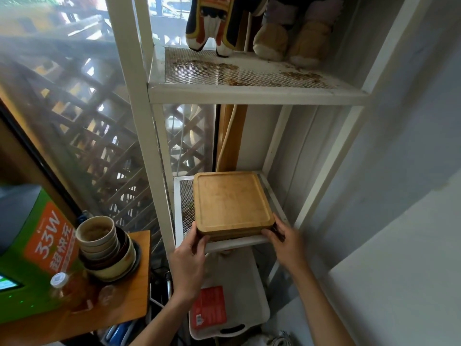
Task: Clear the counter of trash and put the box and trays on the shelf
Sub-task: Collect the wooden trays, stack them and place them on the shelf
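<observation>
A stack of square wooden trays (230, 202) lies on the middle mesh level of a white metal shelf (179, 211). My left hand (189, 260) grips the stack's front left corner, thumb against its side. At the front right corner my right hand (287, 242) holds the stack, fingers curled round its edge. The stack's front edge reaches the shelf's front rail. On the level below lies a white tray (247, 290) with a red box (210, 305) on it.
A wooden counter (139, 270) at the left holds stacked bowls (104, 248), a bottle (64, 288) and a green machine (30, 245). Plush toys (249, 26) sit on the upper shelf level (249, 93). A grey wall (399, 196) closes the right; a lattice window (87, 121) lies behind.
</observation>
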